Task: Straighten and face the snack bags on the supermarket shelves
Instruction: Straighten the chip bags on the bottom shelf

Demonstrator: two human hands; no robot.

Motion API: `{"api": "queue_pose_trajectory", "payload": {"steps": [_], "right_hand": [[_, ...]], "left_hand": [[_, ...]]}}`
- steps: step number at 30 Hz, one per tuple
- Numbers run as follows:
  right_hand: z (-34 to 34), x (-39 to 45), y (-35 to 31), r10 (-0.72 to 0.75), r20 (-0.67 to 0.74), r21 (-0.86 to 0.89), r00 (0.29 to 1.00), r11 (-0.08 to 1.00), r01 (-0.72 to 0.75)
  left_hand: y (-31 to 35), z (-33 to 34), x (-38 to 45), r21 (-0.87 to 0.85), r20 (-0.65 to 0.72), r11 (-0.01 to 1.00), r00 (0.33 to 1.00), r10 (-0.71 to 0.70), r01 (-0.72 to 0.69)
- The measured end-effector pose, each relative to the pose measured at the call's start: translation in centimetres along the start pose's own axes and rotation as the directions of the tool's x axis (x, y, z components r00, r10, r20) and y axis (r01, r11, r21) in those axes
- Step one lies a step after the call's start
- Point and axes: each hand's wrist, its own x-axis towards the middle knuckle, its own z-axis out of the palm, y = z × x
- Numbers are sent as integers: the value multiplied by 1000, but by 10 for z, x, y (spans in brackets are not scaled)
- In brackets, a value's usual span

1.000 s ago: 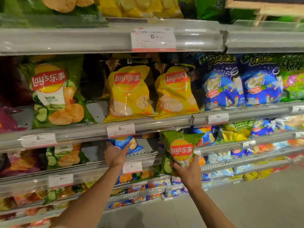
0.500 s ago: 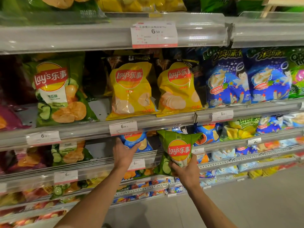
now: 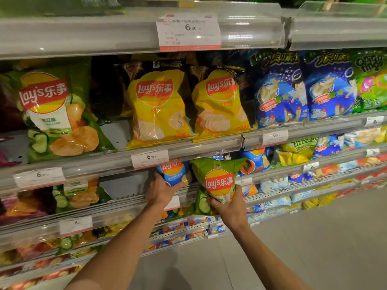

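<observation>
Shelves (image 3: pixel 188 147) of snack bags fill my view. My left hand (image 3: pixel 161 190) grips a blue Lay's bag (image 3: pixel 174 171) on the third shelf down; just right of it, my right hand (image 3: pixel 229 208) holds a green Lay's bag (image 3: pixel 217 178) upright by its bottom, off the shelf.

Grey tiled floor (image 3: pixel 314 237) below and right of the grip, tiered grey metal shelving (image 3: pixel 83 36) with clear price-label rails (image 3: pixel 251 32), white price tags (image 3: pixel 188 30), warm overhead light
</observation>
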Motion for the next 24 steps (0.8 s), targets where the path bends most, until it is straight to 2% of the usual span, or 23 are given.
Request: {"api": "queue_pose_trajectory", "payload": {"steps": [2, 4, 8, 12, 15, 19, 24], "right_hand": [[7, -7, -9, -19, 6, -9, 1000, 1000, 19], [18, -14, -17, -36, 12, -1, 999, 999, 36], [55, -35, -37, -69, 86, -17, 994, 997, 71], [106, -51, -62, -109, 183, -27, 977, 993, 116], [145, -59, -80, -136, 226, -58, 965, 986, 153], [187, -59, -105, -130, 285, -137, 950, 975, 175], [215, -29, -129, -145, 156, -154, 977, 973, 169]], "left_hand": [[-8, -10, -3, 58, 57, 998, 998, 36, -39], [-20, -25, -8, 141, 56, 984, 994, 98, -105], [-63, -60, -23, 367, -117, 905, 955, 274, -215], [-117, -99, -36, 513, -242, 837, 904, 353, -189], [-150, -125, -43, 628, -168, 762, 928, 332, -159], [-169, -146, -48, 686, -39, 696, 945, 326, -212], [-165, -149, -50, 717, 17, 666, 960, 279, -206]]}}
